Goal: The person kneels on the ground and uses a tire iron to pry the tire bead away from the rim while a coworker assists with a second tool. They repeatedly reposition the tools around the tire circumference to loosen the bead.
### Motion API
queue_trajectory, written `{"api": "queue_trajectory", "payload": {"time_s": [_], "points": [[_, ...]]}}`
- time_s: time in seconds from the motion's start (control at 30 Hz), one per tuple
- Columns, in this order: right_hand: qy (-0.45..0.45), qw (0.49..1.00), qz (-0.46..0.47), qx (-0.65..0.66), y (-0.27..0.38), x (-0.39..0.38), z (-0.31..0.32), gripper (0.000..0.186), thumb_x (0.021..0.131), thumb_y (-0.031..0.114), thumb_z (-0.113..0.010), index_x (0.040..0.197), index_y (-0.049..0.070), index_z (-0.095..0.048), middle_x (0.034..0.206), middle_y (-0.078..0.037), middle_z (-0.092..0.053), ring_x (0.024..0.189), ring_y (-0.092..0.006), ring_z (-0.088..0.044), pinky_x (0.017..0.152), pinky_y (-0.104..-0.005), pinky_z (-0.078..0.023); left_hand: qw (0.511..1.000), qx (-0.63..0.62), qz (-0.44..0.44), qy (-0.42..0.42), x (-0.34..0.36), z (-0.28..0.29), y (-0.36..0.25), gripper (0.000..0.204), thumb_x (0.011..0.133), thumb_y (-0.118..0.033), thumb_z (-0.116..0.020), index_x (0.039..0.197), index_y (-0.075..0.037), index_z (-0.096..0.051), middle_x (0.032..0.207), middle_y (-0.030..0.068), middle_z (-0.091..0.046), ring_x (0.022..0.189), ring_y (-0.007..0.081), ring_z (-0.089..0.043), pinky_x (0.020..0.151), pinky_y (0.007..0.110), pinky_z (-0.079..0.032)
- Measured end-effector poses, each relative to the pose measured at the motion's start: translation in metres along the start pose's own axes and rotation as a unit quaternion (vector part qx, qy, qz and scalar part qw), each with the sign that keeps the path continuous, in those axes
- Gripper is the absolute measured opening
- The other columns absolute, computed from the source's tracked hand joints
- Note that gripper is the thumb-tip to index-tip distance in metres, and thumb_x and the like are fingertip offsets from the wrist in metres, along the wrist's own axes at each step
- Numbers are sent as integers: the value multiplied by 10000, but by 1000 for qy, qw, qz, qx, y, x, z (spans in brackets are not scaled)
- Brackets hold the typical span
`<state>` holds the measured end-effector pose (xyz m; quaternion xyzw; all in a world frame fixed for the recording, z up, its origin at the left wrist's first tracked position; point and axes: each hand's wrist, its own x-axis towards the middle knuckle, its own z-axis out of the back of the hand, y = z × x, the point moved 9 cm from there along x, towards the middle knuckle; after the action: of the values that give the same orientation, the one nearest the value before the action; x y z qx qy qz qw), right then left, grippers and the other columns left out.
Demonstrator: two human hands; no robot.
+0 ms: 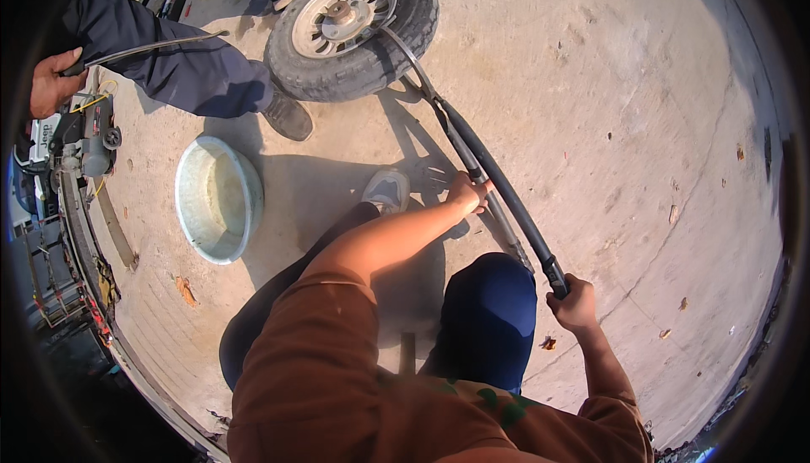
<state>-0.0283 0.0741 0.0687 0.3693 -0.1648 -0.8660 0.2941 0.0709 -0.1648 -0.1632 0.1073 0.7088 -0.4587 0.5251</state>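
A tyre on a silver spoked wheel (308, 75) lies on the concrete at the top. A long two-armed metal tool (506, 197), one arm black and one silver, runs from its rim toward me. My left hand (468, 193) is closed around the tool partway along, on or beside the silver arm; exactly which part it grips is unclear. My right hand (574, 303) grips the black arm's near end. The silver arm's lower end is beside my bent right knee (485, 311).
A co-worker's hand (57, 83) holds a thin metal bar (169, 44) at upper left, with trousered legs and shoes (287, 113) beside the tyre. A pale blue basin (251, 206) sits left of my legs. Equipment (93, 151) lines the left edge. Dry leaves dot the concrete (641, 159).
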Motion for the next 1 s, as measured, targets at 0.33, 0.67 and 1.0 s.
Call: {"api": "queue_trajectory", "payload": {"time_s": [0.33,0.67,1.0], "points": [[18,999,-25,-39,-11,0,22,169,726,123,-688,737,6,-568,623,-188,-584,533,-325,-568,528,-392,-461,975,77,-180,-109,53,-1,11,535,833,-357,-725,1167,28,-562,963,231,-692,891,386,-682,777,449,-545],[59,992,-83,-79,11,0,67,146,723,107,-683,778,-4,-606,665,-166,-625,586,-286,-614,570,-375,-489,978,-18,-202,-57,26,-2,-9,544,852,-317,-744,1156,61,-497,732,152,-652,475,236,-635,459,356,-522],[58,988,-98,-108,2,-12,28,157,766,133,-686,792,2,-602,728,-214,-649,703,-395,-650,627,-429,-514,986,-66,-153,29,32,-17,3,368,877,-256,-747,1022,-3,-521,703,87,-650,446,165,-559,425,325,-466]]}}
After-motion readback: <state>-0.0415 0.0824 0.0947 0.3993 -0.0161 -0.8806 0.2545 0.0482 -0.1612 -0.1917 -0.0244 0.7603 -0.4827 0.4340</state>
